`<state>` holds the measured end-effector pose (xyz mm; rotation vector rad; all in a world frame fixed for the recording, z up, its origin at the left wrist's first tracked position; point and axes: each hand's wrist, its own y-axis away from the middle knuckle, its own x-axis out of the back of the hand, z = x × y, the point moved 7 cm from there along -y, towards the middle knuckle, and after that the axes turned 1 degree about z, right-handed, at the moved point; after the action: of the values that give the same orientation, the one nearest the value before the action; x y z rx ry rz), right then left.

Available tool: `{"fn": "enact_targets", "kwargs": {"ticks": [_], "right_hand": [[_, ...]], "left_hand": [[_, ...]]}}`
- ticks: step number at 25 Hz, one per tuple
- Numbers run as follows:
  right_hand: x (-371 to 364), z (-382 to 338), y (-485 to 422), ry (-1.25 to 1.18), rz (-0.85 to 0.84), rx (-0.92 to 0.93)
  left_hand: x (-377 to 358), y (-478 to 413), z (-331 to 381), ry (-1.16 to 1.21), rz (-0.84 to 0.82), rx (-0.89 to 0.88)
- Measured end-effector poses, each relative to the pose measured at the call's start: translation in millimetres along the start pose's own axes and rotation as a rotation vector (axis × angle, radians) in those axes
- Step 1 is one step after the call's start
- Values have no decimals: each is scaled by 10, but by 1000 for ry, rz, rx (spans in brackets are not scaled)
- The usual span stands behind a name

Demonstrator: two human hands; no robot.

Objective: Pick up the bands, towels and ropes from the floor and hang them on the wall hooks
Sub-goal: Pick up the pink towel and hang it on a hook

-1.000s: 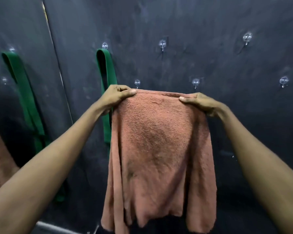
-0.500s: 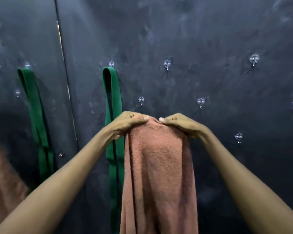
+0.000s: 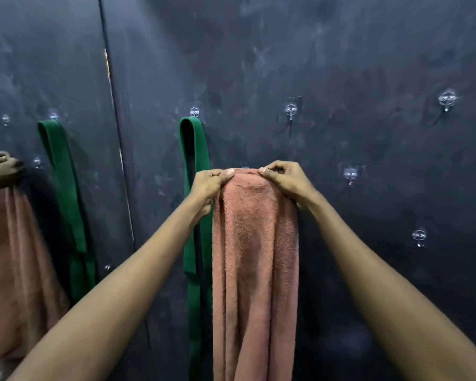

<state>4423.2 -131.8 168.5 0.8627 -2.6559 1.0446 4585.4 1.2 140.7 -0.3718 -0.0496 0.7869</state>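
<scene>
A salmon-pink towel (image 3: 254,257) hangs bunched in a narrow column against the dark wall. My left hand (image 3: 210,184) pinches its top edge on the left, and my right hand (image 3: 285,178) pinches it on the right, the two thumbs close together. The top of the towel sits at a clear wall hook (image 3: 245,168), which is almost fully hidden behind the cloth. A green band (image 3: 195,193) hangs from another hook (image 3: 194,112) just left of my left hand, partly behind my wrist.
Free clear hooks stand at the upper middle (image 3: 290,110), upper right (image 3: 447,99), right (image 3: 350,174) and lower right (image 3: 419,236). A mirror panel (image 3: 39,78) on the left reflects the band, the towel and a hand.
My hands came together, gathering the spread towel into a narrow bunch, and brought its top edge up against the wall hook. The view tilted upward.
</scene>
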Motion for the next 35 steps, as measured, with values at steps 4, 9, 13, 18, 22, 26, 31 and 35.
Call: {"fn": "enact_targets", "kwargs": {"ticks": [4, 9, 13, 18, 22, 26, 31, 35], "right_hand": [[-156, -305, -221, 291, 134, 151], [-430, 12, -60, 516, 152, 313], [-523, 111, 63, 517, 266, 351], [-684, 348, 280, 394, 260, 314], [-750, 413, 370, 347, 302, 332], [-732, 405, 386, 383, 352, 289], [-747, 466, 449, 247, 347, 245], [-766, 464, 404, 216, 271, 224]], "left_hand": [[79, -383, 78, 171, 122, -24], [274, -526, -425, -60, 212, -70], [220, -372, -529, -155, 264, -159], [42, -227, -643, -296, 223, -224], [-81, -97, -672, -318, 218, -253], [-47, -3, -950, -208, 141, -165], [-10, 49, -875, -129, 83, -229], [-52, 34, -768, -195, 71, -237]]}}
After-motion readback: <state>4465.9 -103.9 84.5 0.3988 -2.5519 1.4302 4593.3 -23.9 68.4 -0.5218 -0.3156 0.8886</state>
